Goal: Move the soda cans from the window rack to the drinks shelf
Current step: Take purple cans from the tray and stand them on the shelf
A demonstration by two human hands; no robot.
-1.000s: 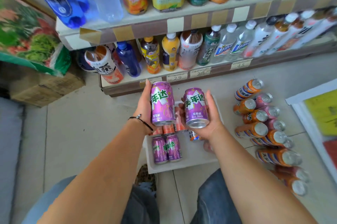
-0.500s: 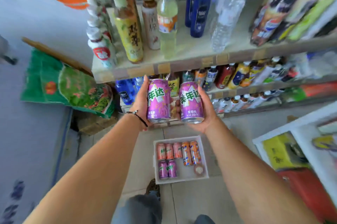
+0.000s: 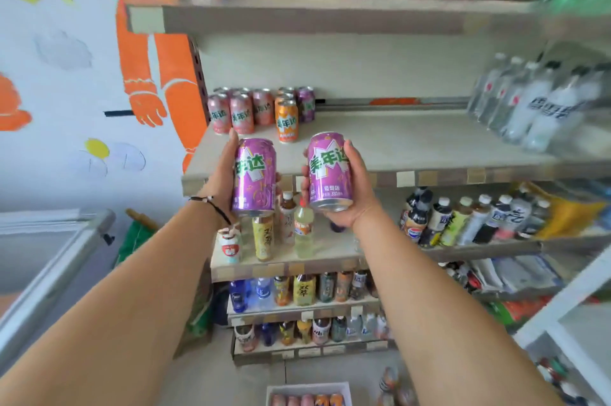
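Bottled drinks point(image 3: 469, 222) lower shelves; orange mural point(image 3: 145, 42) left.

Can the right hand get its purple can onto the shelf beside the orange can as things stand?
Probably yes. The right hand holds its purple can upright before the shelf, and the surface right of the orange can is bare.

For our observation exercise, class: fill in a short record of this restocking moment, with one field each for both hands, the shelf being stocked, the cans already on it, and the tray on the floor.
left hand: left hand grips an upright purple can
right hand: right hand grips a second purple can, tilted slightly
target shelf: drinks shelf, mostly bare in the middle
cans on shelf: shelved cans clustered at the left end, pink, orange and purple
floor: white tray at the bottom edge, more cans inside
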